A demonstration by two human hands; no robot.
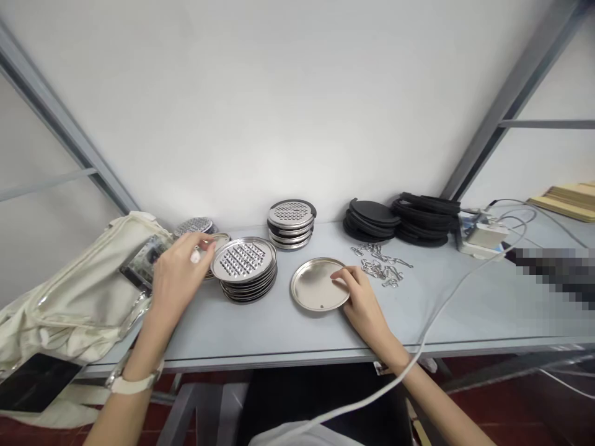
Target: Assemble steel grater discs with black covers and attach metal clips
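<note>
My right hand [363, 300] grips the right edge of a shallow round metal lid [316, 286]. Its thumb and finger lie over the rim, and the lid is close above the table. To the left, a stack of round metal grater discs [244, 261] stands with the raised teeth of the top disc facing up. Beside that stack is my left hand [183, 266], its fingers bent and slightly apart near the top disc's left rim; I see nothing held in it. Partly hidden behind this hand, more round metal pieces [222, 238] lie on the table.
Another grater stack [292, 223] stands by the wall. Black round parts [372, 217] and black rings [425, 217] are piled at the back right, with small metal clips [383, 266] in front. A white cable [437, 316] crosses the right side; a cream bag [88, 285] lies left.
</note>
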